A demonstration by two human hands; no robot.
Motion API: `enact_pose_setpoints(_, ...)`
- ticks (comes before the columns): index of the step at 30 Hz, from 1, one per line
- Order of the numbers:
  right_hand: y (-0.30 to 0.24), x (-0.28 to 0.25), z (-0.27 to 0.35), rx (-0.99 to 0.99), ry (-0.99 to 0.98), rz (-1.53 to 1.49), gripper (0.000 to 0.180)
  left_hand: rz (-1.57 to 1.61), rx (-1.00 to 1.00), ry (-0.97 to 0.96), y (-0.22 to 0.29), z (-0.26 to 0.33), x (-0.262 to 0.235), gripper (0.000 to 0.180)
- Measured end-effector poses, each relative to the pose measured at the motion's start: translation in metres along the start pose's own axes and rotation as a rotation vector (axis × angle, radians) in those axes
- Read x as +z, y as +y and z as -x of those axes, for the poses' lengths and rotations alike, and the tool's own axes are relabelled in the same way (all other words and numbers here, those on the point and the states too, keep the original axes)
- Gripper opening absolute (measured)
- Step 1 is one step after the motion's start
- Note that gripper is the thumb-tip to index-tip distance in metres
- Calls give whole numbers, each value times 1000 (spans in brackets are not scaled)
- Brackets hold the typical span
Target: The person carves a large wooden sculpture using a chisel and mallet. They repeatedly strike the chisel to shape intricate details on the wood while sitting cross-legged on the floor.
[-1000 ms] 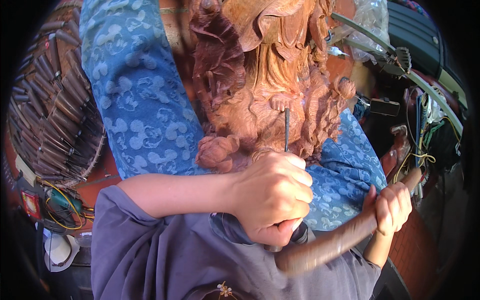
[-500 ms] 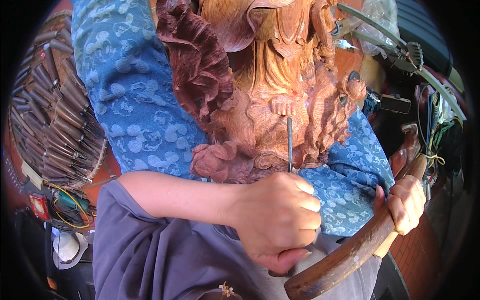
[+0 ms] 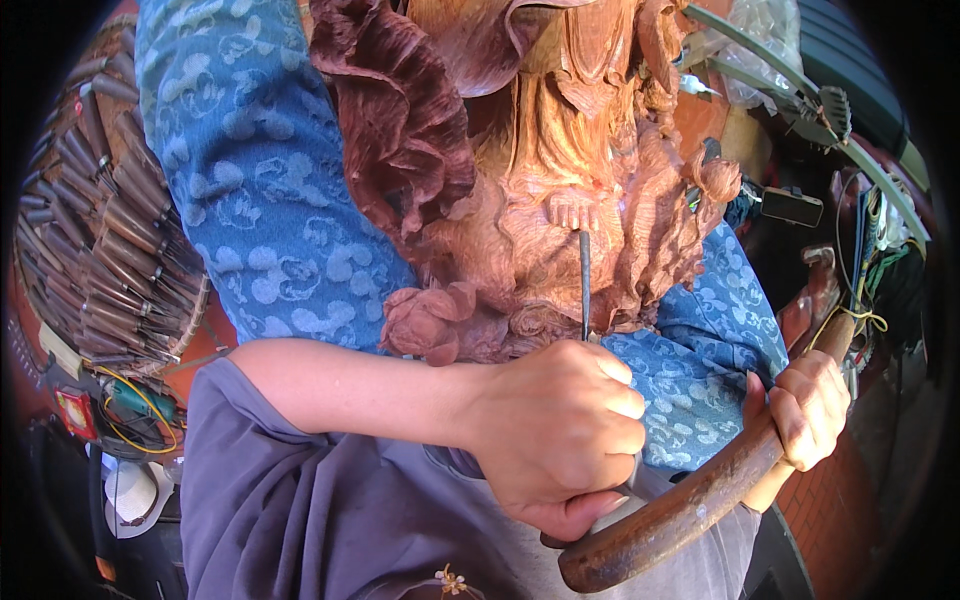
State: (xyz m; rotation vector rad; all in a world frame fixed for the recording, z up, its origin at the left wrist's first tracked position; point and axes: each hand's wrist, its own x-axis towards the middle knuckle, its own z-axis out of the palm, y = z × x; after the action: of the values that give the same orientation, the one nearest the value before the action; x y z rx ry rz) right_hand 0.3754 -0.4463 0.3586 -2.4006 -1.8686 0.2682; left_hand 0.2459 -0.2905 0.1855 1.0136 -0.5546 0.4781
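My left hand (image 3: pixel 560 440) is wrapped round the handle of a carving chisel, its thumb toward the butt end. The thin dark steel shaft (image 3: pixel 585 285) of the chisel points away from me. Its tip is at the carved toes (image 3: pixel 572 213) on a large reddish-brown wood carving (image 3: pixel 510 240) with draped folds and a flower. In my right hand (image 3: pixel 812 408) is a curved wooden mallet (image 3: pixel 670 525), slanting down to the left. The mallet's thick end lies close by the chisel's butt; whether they touch I cannot tell.
Many wooden-handled carving tools (image 3: pixel 110 240) fill a round basket at the left. My legs in blue patterned trousers (image 3: pixel 270 200) flank the carving. A phone-like device (image 3: pixel 792 207), a clear plastic bag (image 3: pixel 755 50) and metal clamp bars (image 3: pixel 850 140) are at the right.
The mallet's thick end has moved slightly left and up, closer to the chisel's butt. The carving appears shifted slightly in view. Both hands keep their grips.
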Motion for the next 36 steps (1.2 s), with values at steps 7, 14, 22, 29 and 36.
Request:
enact_pose_setpoints(7,0,0,2,-32,-6,-4,31,-12,-31,-12,0,2,3,32)
enact_pose_setpoints(14,1,-15,8,-153,-17,82,33,-25,-92,-12,2,-6,5,31)
enact_pose_setpoints(22,2,-22,17,-161,-35,127,29,-14,-103,71,2,-11,7,28)
enact_pose_setpoints(29,1,-22,23,-134,-19,159,29,-11,-91,97,0,-7,7,27)
enact_pose_setpoints(36,2,-20,21,-173,21,139,27,18,-57,71,-1,-7,4,26)
